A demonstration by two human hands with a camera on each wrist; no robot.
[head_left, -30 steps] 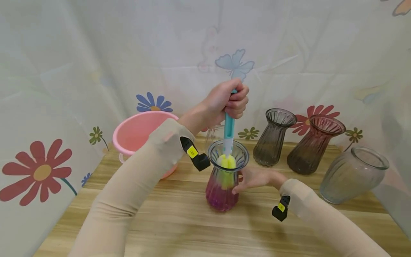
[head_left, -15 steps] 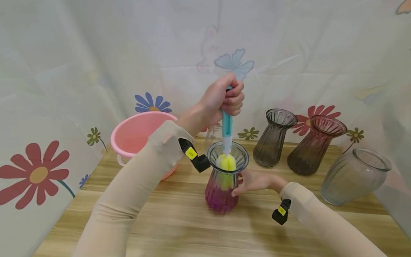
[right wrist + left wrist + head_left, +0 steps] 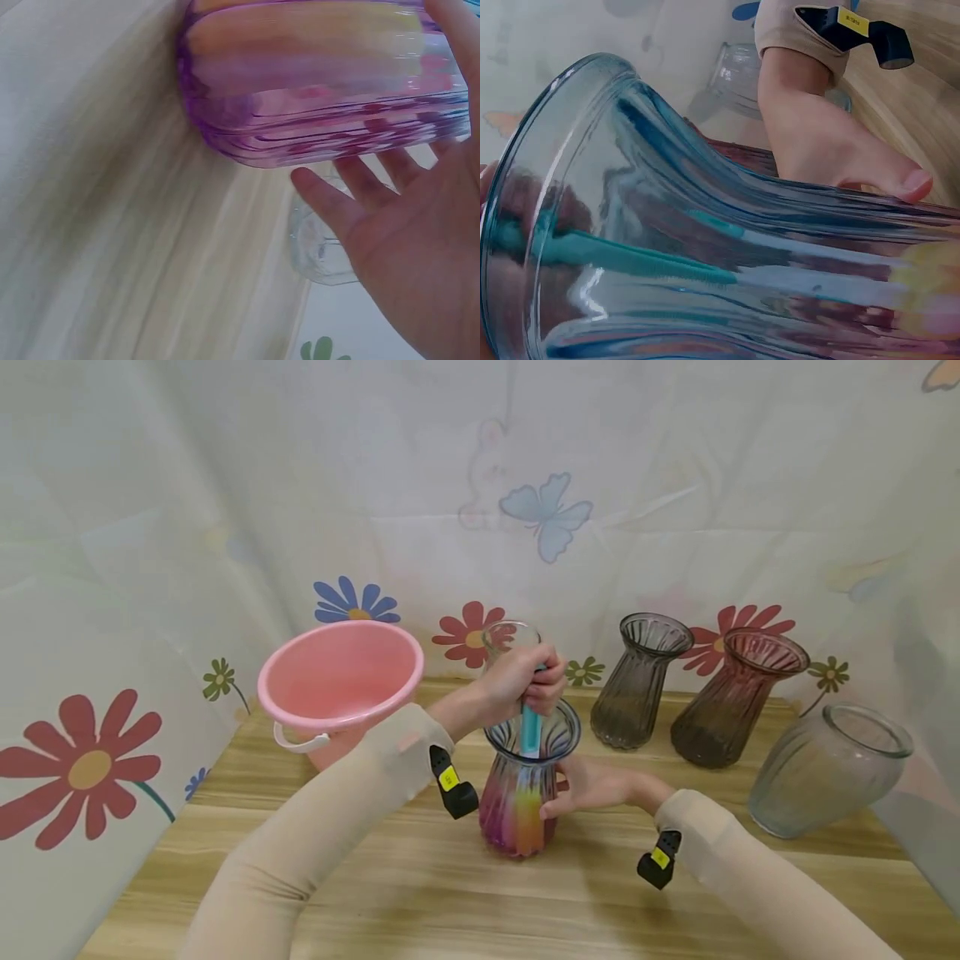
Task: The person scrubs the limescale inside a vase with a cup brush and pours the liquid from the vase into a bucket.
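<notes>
A ribbed glass vase [image 3: 495, 814], bluish at its flared rim and purple at the base, stands upright on the table. My left hand [image 3: 523, 683] grips the teal handle of a sponge bottle brush [image 3: 531, 737] just above the vase's mouth. Through the glass, the brush's yellow sponge head shows low inside the vase, near its bottom. On the right side of the vase, my right hand [image 3: 596, 783] holds its body, thumb in front and fingers behind. In the right wrist view the fingers of this hand [image 3: 420, 217] pass behind the purple vase [image 3: 300, 124].
A pink bucket [image 3: 341, 722] with a white handle stands at the left. Behind my left hand is a clear glass vase [image 3: 501, 635]. To the right stand a grey vase [image 3: 630, 702], a reddish-brown vase [image 3: 731, 710] and a clear, wide vase [image 3: 821, 777]. A patterned curtain hangs behind the wooden table.
My left hand has moved down, pushing the brush deeper; its sponge went from near the rim to the vase's bottom. My right hand and the vase have stayed about where they were.
</notes>
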